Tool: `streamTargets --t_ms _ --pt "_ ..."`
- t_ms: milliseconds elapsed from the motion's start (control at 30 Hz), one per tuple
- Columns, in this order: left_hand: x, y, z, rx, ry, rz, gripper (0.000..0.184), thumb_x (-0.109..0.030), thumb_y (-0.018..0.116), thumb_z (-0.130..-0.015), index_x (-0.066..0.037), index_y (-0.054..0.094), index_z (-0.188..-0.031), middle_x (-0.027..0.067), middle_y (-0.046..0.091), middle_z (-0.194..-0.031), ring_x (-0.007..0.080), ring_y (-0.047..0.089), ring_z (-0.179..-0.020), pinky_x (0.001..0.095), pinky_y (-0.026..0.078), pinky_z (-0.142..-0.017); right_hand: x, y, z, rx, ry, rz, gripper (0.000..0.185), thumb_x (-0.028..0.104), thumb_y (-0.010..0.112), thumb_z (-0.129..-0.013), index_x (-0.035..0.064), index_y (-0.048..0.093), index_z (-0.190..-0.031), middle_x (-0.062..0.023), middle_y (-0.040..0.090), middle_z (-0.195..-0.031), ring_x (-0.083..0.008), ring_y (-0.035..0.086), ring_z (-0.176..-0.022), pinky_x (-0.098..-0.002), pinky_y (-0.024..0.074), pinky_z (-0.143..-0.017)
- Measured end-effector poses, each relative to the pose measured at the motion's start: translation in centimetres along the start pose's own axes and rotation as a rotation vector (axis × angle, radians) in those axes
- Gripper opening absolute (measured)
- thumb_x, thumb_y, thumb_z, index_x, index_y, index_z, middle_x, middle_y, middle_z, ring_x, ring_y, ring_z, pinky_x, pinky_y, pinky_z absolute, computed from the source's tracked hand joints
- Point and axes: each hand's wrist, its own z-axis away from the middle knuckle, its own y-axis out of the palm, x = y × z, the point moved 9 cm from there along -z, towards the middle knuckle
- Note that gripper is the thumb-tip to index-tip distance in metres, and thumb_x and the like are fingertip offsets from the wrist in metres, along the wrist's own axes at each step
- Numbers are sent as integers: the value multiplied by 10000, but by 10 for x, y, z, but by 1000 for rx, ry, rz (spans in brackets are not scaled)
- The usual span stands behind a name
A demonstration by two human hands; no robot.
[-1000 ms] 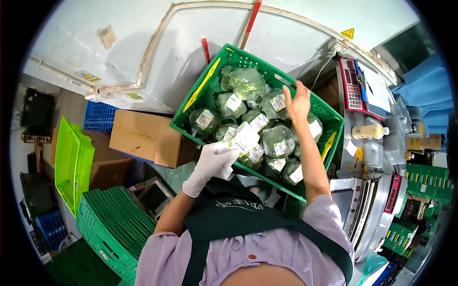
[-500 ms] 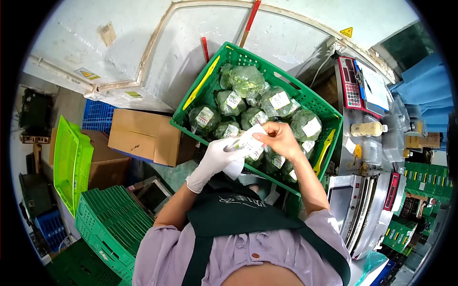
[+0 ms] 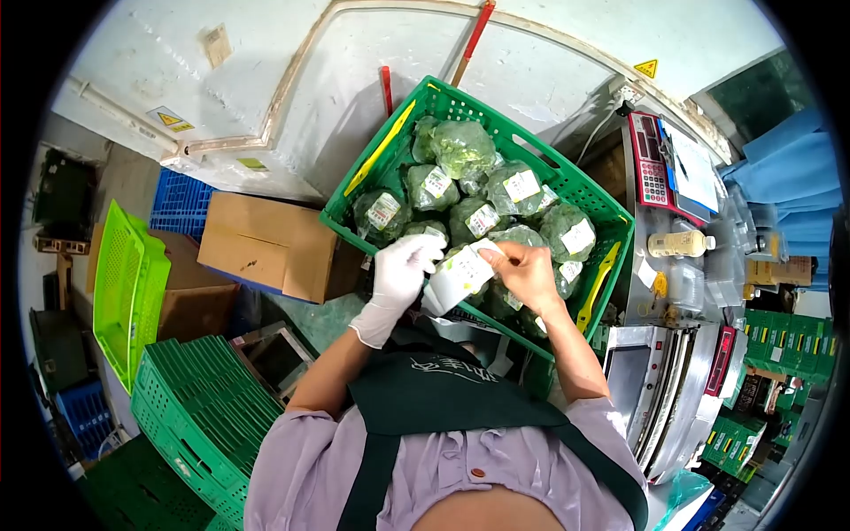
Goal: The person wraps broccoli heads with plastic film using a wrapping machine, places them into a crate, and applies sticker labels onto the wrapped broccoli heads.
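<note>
My right hand (image 3: 527, 273), bare, pinches the upper edge of a strip of white printed labels (image 3: 460, 276), which curls down over the near rim of the green crate. On the left, my left hand (image 3: 401, 276) wears a white glove; its fingers are drawn together just beside the strip, and whatever is between them is hidden. Beneath and beyond both hands, the green crate (image 3: 553, 157) holds several plastic-wrapped bundles of leafy greens (image 3: 465, 149). Many bundles carry white labels, such as the one on a bundle (image 3: 567, 232) at the right.
Left of the crate are a cardboard box (image 3: 261, 243), a lime-green basket (image 3: 133, 283) and stacked green crates (image 3: 199, 416). To the right, a metal counter carries a red scale (image 3: 651, 155), a clipboard (image 3: 693, 168) and a bottle (image 3: 680, 244). A machine (image 3: 664, 380) stands nearer me.
My left hand has drawn away from the label strip, up and to the left. The strip now hangs from my right hand, which has shifted slightly right.
</note>
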Motion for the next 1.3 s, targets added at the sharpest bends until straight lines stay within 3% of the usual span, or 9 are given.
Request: streamTargets --t_ms 200,400,567,667,800,933,1033,1133,1300 --pt "-24 17 9 384 -77 267 485 -52 671 -752 -49 530 -1216 101 440 -1318 193 446 -1186 316 337 -996 -4 15 5 117 56 -123 238 240 684 -807 4 677 -835 -68 549 -534 -90 420 -478 -294 368 -457" --pt "7 15 15 72 -25 99 144 -108 664 -770 24 625 -812 43 590 -655 56 518 -588 240 434 -523 29 9 2 -17 -171 296 148 221 673 -793 77 702 -809 -153 575 -568 -299 578 -494 -355 454 -458" --pt "23 -25 28 63 -341 -86 234 -185 691 -737 12 601 -647 -22 521 -572 33 459 -555 212 388 -490 -1 -28 -60 -206 -119 174 284 267 648 -817 17 644 -683 -135 533 -499 -150 516 -417 -315 403 -425" --pt "55 -63 47 95 -419 -190 239 -204 679 -738 19 615 -684 14 553 -573 58 480 -556 227 413 -515 -39 -44 -137 -191 79 -64 342 343 715 -772 15 640 -708 7 564 -552 -47 459 -445 -210 354 -411" --pt "98 -116 71 51 -322 -705 166 -200 629 -724 -48 659 -784 153 603 -689 261 619 -647 325 482 -591 -56 -50 -219 -254 187 -19 400 399 748 -710 8 672 -744 -32 579 -542 -85 525 -459 -268 422 -459" --pt "128 -137 94 194 -230 -1205 384 -145 586 -704 -133 609 -1087 152 562 -1159 317 572 -989 426 467 -813 -93 -28 -274 -238 217 0 425 436 757 -686 25 666 -747 -40 579 -549 -125 525 -457 -271 415 -437" --pt "136 -141 91 285 -346 -1109 395 -152 604 -712 -107 594 -1104 184 555 -1154 331 566 -995 421 464 -823 -109 -3 -285 -138 306 628 538 532 761 -577 36 669 -765 -171 657 -818 -331 637 -825 -426 488 -708" --pt "128 -142 76 215 -279 -914 396 -169 619 -720 -93 588 -1107 176 554 -1162 341 558 -1002 413 460 -839 -67 -19 -275 -185 290 765 539 492 766 -595 52 658 -887 -165 630 -1031 -309 621 -903 -428 502 -750" --pt "108 -139 46 167 -210 -789 336 -181 626 -746 -71 601 -1062 155 579 -1119 338 563 -978 400 464 -832 -34 -11 -275 -471 -178 421 425 425 537 -841 31 632 -968 -227 632 -836 -373 616 -788 -427 492 -732"
